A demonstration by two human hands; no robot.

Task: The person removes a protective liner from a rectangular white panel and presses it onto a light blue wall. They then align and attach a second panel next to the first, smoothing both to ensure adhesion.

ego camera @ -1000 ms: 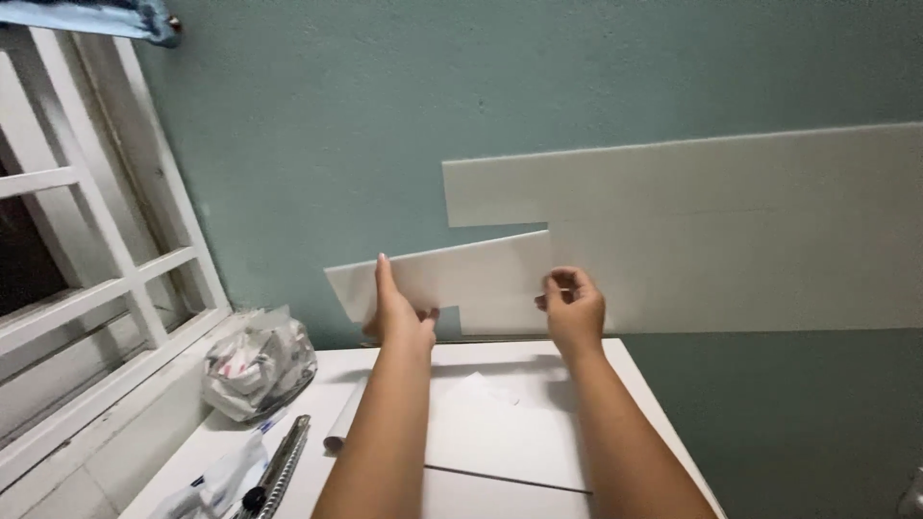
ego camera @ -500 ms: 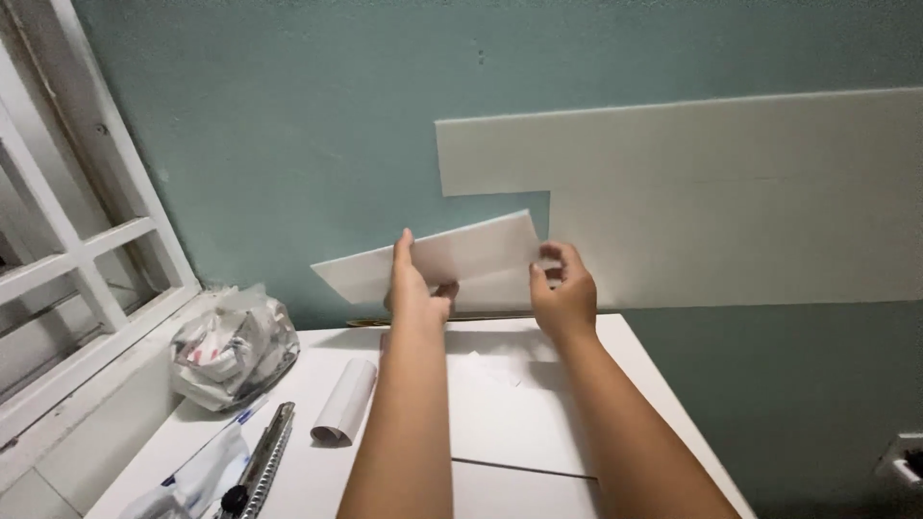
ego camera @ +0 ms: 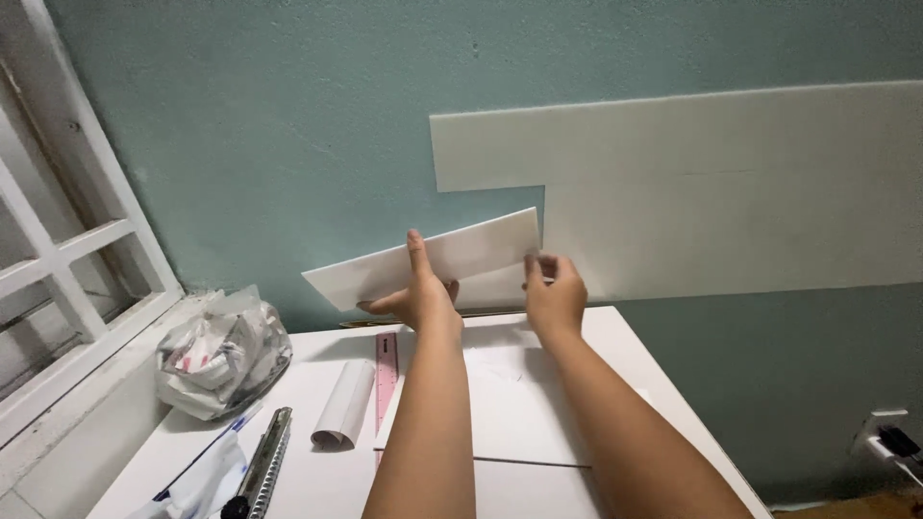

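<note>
Beside the panel (ego camera: 452,259) lie ruler (ego camera: 386,370) and roll (ego camera: 344,404).

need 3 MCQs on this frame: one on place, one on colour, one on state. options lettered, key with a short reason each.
1. Where does the pink ruler lie?
A. on the white table, just right of the paper roll
B. on the window sill
C. stuck to the wall

2. What colour is the bare wall?
A. yellow
B. teal
C. red

3. How is the white panel held?
A. flat on the table
B. tilted, between the left hand and right hand
C. by one hand only

Key: 1 A, the ruler lies on the table beside the roll. 2 B, the paint around the mounted white panels is teal. 3 B, both hands grip it and its left end hangs lower.
</note>
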